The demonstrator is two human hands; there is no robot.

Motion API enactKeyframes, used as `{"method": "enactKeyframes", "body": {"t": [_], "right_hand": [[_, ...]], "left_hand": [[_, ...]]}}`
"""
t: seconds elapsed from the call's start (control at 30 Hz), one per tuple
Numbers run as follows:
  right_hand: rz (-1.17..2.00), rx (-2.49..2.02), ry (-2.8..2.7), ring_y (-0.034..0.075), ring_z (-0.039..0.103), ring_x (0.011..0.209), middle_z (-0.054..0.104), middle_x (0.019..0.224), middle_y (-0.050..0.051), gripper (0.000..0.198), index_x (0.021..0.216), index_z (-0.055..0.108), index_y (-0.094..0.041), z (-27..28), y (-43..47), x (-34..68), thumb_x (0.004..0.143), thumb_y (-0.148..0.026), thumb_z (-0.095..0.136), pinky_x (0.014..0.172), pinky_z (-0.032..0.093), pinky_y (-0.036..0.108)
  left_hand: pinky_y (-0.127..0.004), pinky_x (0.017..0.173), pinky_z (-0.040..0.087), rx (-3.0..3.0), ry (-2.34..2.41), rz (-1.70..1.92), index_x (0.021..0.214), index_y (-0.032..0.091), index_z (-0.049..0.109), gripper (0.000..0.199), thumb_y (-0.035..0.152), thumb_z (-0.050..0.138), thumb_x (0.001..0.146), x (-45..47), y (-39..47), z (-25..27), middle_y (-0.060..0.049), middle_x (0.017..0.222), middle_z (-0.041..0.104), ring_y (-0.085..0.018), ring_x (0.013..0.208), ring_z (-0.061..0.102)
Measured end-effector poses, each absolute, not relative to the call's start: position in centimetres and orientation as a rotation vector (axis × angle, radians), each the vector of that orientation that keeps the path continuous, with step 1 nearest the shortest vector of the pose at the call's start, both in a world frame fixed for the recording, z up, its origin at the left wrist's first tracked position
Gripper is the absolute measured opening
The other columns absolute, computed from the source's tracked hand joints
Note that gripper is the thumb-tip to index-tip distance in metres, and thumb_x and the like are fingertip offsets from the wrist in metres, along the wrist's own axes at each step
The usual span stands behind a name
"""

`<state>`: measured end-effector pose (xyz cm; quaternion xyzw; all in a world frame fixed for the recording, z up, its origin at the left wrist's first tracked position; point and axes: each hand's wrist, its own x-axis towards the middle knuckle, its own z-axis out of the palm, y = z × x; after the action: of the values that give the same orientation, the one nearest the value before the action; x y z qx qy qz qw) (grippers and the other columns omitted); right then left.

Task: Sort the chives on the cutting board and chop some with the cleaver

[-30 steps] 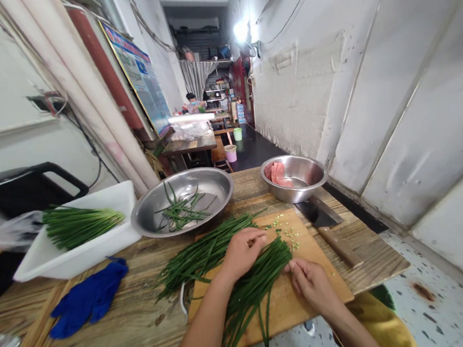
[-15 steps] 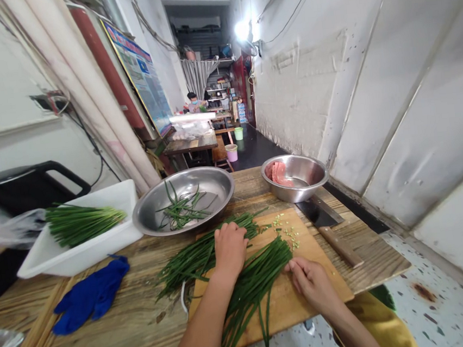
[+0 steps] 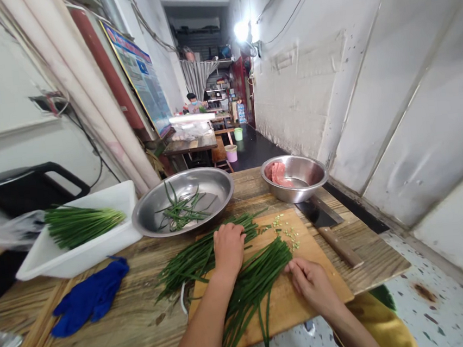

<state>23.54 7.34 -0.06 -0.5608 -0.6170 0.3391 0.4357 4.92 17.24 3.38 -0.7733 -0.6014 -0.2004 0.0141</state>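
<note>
Two bundles of green chives lie on a wooden cutting board [image 3: 319, 274]. My left hand [image 3: 229, 247] is closed over the back chive bundle [image 3: 194, 253], its fingers curled down into the stalks and partly hidden. At the right end of the front chive bundle [image 3: 258, 280], my right hand [image 3: 310, 280] pinches with thumb and forefinger at the edge of the stalks. Small pale cut bits [image 3: 288, 231] are scattered at the board's far right. A cleaver [image 3: 338, 242] lies beyond the board's right edge, partly under a steel bowl [image 3: 299, 194] with pink meat slices.
A wide steel basin [image 3: 146, 220] with loose chives stands behind the board. Left of it, a white tub [image 3: 80, 259] holds another chive bundle. Blue gloves [image 3: 90, 299] and wooden sticks [image 3: 34, 339] lie at the left. A person [image 3: 196, 105] sits far back.
Both hands and the chives stay almost where they were. The view has shifted very slightly.
</note>
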Motion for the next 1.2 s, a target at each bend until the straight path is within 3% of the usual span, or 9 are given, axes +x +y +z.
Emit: {"method": "enactKeyframes", "body": {"t": [0.37,0.6,0.87,1.07,1.2], "right_hand": [[0.817,-1.387,-1.536,0.011,0.039,0.041,0.04,0.044,-0.005,0.035,0.07,0.054,-0.017,-0.4,7.3,23.6,0.09,-0.041,0.037,0.041,0.031,0.02],[0.798,-1.404,-1.527,0.011,0.04,0.04,0.04,0.042,-0.005,0.036,0.07,0.056,-0.017,0.0,7.2,23.5,0.089,-0.042,0.038,0.039,0.03,0.02],[0.822,-1.406,-1.538,0.011,0.038,0.04,0.039,0.043,-0.005,0.035,0.068,0.053,-0.018,0.1,7.2,23.4,0.089,-0.04,0.037,0.039,0.03,0.02],[0.812,-1.396,-1.526,0.011,0.039,0.041,0.04,0.044,-0.005,0.036,0.069,0.054,-0.018,0.0,7.2,23.4,0.09,-0.042,0.037,0.039,0.03,0.02],[0.835,-1.402,-1.516,0.011,0.038,0.041,0.038,0.044,-0.005,0.036,0.068,0.052,-0.018,0.0,7.2,23.4,0.089,-0.043,0.037,0.039,0.029,0.019]], "left_hand": [[-0.033,0.076,0.033,-2.467,-1.831,-0.754,0.079,0.019,0.061,0.008,0.021,0.053,0.08,5.4,17.0,3.2,-0.005,0.086,0.06,-0.02,0.088,0.05],[-0.033,0.083,0.039,-2.746,-1.695,-1.043,0.095,0.02,0.06,0.02,0.013,0.049,0.08,6.0,17.2,2.1,-0.003,0.091,0.066,-0.017,0.088,0.056],[-0.034,0.084,0.043,-2.711,-1.695,-1.236,0.075,0.019,0.063,0.01,0.014,0.055,0.074,6.4,17.0,2.1,-0.004,0.087,0.066,-0.018,0.087,0.057],[-0.032,0.085,0.046,-2.779,-1.804,-1.294,0.09,0.019,0.067,0.021,0.016,0.049,0.079,6.8,16.9,1.9,-0.005,0.095,0.069,-0.017,0.089,0.061],[-0.031,0.082,0.047,-2.843,-1.877,-1.308,0.085,0.02,0.07,0.018,0.021,0.054,0.077,6.8,17.0,2.0,-0.003,0.09,0.071,-0.017,0.085,0.063]]}}
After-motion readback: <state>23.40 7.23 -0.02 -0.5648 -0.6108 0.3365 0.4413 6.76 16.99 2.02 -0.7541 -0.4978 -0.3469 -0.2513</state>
